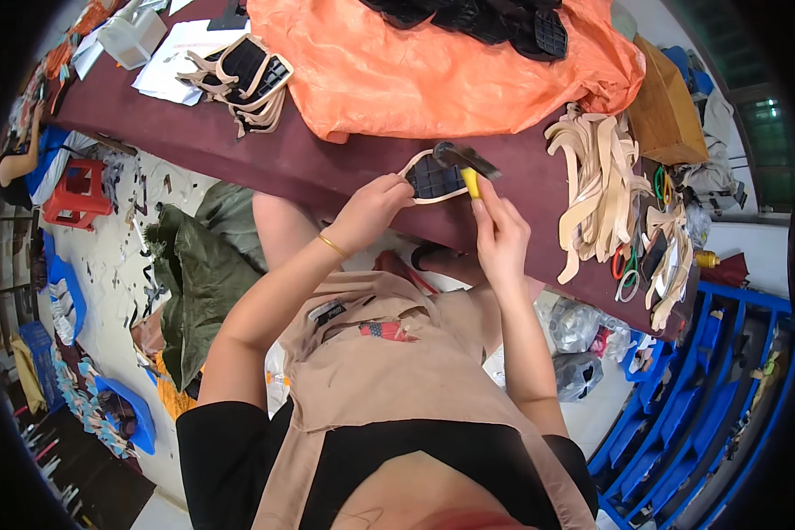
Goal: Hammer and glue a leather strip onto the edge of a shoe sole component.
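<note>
My right hand (502, 231) is closed round the yellow handle of a hammer (473, 162). The hammer's dark metal head is over the far right part of a dark, grid-patterned piece with beige edging (431, 178). Whether the head touches the piece I cannot tell. At the piece's left end, the fingers of my left hand (373, 208) grip its edge and hold it at the near edge of the maroon tabletop (327, 172). A stack of similar dark pieces with beige edging (247, 75) lies farther off to the left.
An orange sheet (433, 93) with dark pieces on top covers the table's far side. To the right lie a bunch of beige strips (596, 185), scissors (627, 276) and a wooden box (667, 102). A blue rack (702, 415) stands lower right, a dark green sack (199, 283) at left.
</note>
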Demonstrator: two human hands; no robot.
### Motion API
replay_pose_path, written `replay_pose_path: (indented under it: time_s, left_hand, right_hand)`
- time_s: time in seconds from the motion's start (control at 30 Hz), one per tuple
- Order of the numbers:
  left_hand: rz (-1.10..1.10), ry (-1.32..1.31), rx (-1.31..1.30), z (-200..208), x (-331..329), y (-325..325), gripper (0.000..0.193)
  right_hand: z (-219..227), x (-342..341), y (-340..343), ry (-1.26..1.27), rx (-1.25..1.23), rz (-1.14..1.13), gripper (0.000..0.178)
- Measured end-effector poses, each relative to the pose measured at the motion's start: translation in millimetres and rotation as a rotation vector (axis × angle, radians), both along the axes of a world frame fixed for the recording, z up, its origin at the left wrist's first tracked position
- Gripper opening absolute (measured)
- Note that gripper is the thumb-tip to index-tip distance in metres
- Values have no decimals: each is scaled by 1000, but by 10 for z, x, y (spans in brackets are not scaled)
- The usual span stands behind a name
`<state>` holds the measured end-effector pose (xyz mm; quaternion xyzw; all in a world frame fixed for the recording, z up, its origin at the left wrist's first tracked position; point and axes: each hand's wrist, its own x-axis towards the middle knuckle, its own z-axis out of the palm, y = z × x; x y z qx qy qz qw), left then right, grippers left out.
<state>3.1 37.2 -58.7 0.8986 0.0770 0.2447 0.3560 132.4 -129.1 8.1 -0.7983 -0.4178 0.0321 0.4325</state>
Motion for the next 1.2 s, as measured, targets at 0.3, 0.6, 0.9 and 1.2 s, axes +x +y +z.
replay_pose_path:
  time_s: [0.3, 0.6, 0.9, 1.2]
  left_hand:
    - [92, -99, 51, 650, 854, 536, 21]
    - [-468, 497, -124, 170, 1124, 457, 46]
    - [386, -113, -429, -154, 135, 457, 30]
    - [381, -69, -424, -189, 167, 507, 28]
  right_hand:
    - [-494, -168, -386, -55, -75, 14, 32]
    - [-703, -318, -581, -57, 26, 6, 27]
    - [-233, -337, -406, 82, 266, -48, 22]
    - [-327, -404, -50, -49, 165, 87, 32]
